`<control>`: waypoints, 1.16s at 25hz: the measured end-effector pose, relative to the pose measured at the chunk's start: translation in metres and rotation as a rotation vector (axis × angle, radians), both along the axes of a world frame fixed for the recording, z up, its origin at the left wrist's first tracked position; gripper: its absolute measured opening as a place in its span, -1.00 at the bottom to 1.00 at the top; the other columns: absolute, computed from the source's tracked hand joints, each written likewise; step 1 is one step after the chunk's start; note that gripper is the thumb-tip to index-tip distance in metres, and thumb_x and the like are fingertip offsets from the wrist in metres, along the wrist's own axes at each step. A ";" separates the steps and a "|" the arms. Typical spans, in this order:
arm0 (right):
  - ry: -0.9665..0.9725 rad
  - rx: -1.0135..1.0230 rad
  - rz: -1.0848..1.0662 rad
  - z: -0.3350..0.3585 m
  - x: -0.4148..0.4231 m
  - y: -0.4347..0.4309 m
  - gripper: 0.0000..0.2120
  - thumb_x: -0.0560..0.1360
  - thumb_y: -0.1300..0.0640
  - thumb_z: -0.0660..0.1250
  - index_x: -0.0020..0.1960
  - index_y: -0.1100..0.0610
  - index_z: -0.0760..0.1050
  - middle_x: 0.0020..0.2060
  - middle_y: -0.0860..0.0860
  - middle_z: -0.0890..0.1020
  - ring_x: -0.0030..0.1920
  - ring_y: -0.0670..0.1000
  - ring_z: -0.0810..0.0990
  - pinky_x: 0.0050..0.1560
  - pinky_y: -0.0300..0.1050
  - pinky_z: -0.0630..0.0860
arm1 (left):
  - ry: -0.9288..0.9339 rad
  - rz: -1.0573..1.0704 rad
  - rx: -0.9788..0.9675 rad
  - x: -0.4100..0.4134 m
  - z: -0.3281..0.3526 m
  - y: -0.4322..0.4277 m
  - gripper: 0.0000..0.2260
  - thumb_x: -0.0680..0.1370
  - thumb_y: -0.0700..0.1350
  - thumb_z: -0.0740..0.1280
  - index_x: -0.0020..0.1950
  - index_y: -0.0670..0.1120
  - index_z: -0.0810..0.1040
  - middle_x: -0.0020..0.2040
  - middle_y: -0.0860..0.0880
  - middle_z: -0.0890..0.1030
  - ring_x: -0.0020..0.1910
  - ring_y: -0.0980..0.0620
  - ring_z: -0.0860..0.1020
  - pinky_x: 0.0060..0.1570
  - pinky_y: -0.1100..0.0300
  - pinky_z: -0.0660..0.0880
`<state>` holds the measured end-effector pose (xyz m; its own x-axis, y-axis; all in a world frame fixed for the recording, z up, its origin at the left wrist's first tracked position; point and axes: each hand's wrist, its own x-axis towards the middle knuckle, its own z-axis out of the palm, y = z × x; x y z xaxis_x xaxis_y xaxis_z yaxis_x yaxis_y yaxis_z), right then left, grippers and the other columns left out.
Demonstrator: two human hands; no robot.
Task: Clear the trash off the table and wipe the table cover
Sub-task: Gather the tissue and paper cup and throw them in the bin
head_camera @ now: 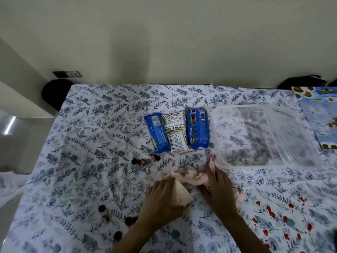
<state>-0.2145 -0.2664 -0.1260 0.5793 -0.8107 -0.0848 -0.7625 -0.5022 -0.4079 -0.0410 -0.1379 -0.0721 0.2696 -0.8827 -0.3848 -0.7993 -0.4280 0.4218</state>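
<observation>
A pale pink cloth (189,177) lies crumpled on the blue floral table cover (87,136), near the front middle. My left hand (164,199) grips its left end, where a tan corner sticks out. My right hand (220,189) presses on its right part with fingers closed over the fabric. Beyond the cloth lie two blue snack wrappers (156,133) (197,127) with two white wrappers (177,132) between them. Dark crumbs (138,161) sit left of the cloth, and more dark crumbs (116,221) lie at the front left. Red stains (269,212) mark the cover at the front right.
A clear plastic container (264,136) stands upside-looking and empty to the right of the wrappers. A printed blue box or sheet (321,115) lies at the far right edge. A wall runs behind the table, with a dark round object (52,92) at the back left corner.
</observation>
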 end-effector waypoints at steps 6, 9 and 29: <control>-0.176 0.127 0.152 0.009 0.048 -0.021 -0.59 0.53 0.01 0.29 0.34 0.09 0.36 0.26 0.13 0.45 0.23 0.09 0.46 0.17 0.11 0.52 | 0.527 0.398 -0.216 0.022 -0.001 -0.004 -0.30 0.34 0.04 0.51 0.41 0.10 0.27 0.27 0.10 0.48 0.21 0.12 0.47 0.12 0.30 0.42; -0.181 0.133 0.235 0.024 0.057 -0.029 -0.57 0.58 -0.14 0.13 0.37 0.04 0.35 0.33 0.10 0.40 0.29 0.04 0.42 0.28 0.07 0.46 | 0.641 0.422 -0.226 0.039 -0.001 0.000 -0.31 0.33 0.00 0.53 0.37 0.14 0.30 0.26 0.08 0.50 0.20 0.11 0.51 0.02 0.32 0.53; -0.043 -0.152 0.560 -0.020 0.046 -0.041 -0.50 0.52 -0.03 0.20 0.43 0.08 0.28 0.36 0.15 0.42 0.42 0.19 0.32 0.38 0.10 0.32 | 0.592 0.216 -0.064 0.047 0.007 -0.002 -0.34 0.28 0.02 0.51 0.31 0.19 0.32 0.21 0.14 0.50 0.19 0.14 0.51 0.09 0.27 0.55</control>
